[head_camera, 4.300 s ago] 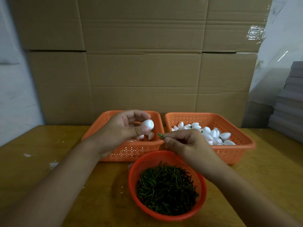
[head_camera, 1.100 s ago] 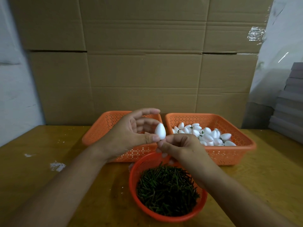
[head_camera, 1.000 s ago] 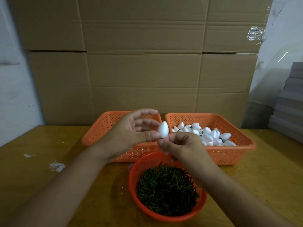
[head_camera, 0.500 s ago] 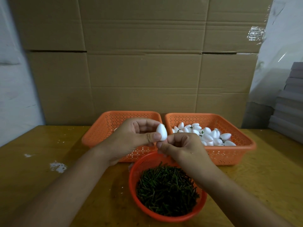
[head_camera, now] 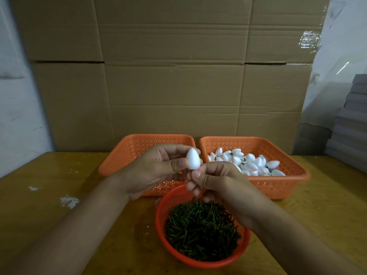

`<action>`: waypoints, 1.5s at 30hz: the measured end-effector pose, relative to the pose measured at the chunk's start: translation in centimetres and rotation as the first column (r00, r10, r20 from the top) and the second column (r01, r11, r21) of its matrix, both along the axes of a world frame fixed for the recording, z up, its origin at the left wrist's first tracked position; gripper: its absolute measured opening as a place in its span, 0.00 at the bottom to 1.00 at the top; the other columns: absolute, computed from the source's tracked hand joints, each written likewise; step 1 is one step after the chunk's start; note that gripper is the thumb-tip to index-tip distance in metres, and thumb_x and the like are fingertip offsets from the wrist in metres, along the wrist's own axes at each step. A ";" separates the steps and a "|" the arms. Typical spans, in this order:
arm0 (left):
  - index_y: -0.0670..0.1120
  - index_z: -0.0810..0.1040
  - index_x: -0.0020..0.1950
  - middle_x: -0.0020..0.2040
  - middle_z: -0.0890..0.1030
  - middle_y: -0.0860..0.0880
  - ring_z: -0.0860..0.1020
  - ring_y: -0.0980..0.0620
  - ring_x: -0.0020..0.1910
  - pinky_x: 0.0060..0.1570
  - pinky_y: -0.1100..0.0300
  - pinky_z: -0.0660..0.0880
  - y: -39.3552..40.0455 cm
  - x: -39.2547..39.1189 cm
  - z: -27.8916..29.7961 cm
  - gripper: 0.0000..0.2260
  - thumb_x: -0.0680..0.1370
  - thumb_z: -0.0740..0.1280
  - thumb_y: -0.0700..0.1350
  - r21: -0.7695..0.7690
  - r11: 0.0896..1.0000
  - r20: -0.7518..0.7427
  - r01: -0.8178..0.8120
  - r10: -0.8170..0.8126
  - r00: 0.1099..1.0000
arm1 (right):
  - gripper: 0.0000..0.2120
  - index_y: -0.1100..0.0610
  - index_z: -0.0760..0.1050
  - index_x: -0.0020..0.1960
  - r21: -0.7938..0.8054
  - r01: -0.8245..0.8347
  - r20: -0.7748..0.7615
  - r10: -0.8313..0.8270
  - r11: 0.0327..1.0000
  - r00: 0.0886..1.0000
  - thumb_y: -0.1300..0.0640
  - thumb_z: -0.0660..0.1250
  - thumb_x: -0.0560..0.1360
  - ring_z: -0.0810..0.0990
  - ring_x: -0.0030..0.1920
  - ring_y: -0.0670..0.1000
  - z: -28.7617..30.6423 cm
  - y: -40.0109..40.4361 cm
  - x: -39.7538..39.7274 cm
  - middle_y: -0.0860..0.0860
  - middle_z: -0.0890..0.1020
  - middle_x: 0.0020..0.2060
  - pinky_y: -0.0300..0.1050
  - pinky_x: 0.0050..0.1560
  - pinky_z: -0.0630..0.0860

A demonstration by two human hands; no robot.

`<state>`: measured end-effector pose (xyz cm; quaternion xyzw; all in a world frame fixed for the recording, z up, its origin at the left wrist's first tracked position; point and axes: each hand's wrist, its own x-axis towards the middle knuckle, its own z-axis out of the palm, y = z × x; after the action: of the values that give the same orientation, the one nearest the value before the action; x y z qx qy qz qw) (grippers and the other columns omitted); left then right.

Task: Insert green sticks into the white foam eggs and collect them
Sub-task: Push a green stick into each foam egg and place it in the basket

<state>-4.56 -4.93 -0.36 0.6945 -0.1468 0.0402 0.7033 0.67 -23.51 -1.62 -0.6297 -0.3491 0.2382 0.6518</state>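
My left hand [head_camera: 156, 171] holds a white foam egg [head_camera: 193, 158] upright, pointed end up, between thumb and fingers. My right hand [head_camera: 214, 180] pinches with curled fingers right under the egg's blunt base; the green stick is hidden between its fingertips. Both hands hover above a round red basket [head_camera: 164, 203] filled with short green sticks [head_camera: 200, 233]. Behind on the right, an orange basket [head_camera: 288, 183] holds several white eggs [head_camera: 250, 164], some showing green stick ends. The orange basket on the left [head_camera: 139, 151] is largely hidden by my left hand.
The baskets stand on a yellowish wooden table [head_camera: 69, 221] with white foam crumbs [head_camera: 69, 201] at the left. A wall of cardboard boxes [head_camera: 170, 86] rises right behind the baskets. Grey stacked sheets [head_camera: 351, 132] sit at the far right.
Since a second ago, my left fingers have curled in round the egg and both hands have dipped slightly. My right fingertips stay pressed under the egg's base.
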 end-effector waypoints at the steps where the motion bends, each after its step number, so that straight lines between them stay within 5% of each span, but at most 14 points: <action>1: 0.51 0.85 0.57 0.54 0.85 0.45 0.82 0.48 0.54 0.53 0.55 0.80 0.0 0.0 0.0 0.18 0.68 0.77 0.53 -0.008 1.000 0.004 0.001 -0.001 1.000 | 0.13 0.52 0.84 0.38 0.007 0.010 0.001 -0.010 1.000 1.000 0.60 0.66 0.79 0.79 0.34 0.43 0.0 0.0 0.0 0.51 0.85 0.37 0.33 0.31 0.72; 11: 0.53 0.84 0.56 0.55 0.85 0.46 0.83 0.50 0.49 0.48 0.57 0.81 -0.2 0.0 0.3 0.15 0.70 0.76 0.44 0.059 0.991 0.068 -0.123 0.119 0.991 | 0.07 0.55 0.83 0.39 0.035 0.217 0.039 -0.218 0.976 0.975 0.59 0.72 0.75 0.77 0.31 0.42 -0.1 0.3 -0.3 0.50 0.83 0.33 0.35 0.30 0.72; 45: 0.56 0.85 0.49 0.50 0.85 0.48 0.83 0.52 0.45 0.42 0.61 0.80 -0.5 0.5 -0.3 0.10 0.70 0.76 0.43 0.047 0.980 0.111 -0.191 0.185 0.976 | 0.06 0.57 0.82 0.41 0.046 0.225 0.083 -0.228 0.973 0.970 0.58 0.71 0.76 0.77 0.30 0.41 -0.2 0.4 -0.3 0.47 0.82 0.31 0.35 0.30 0.72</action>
<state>-4.01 -5.46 -0.69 0.7219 -0.1186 0.1393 0.6674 0.40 -23.07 -1.84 -0.6633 -0.3075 0.1281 0.6702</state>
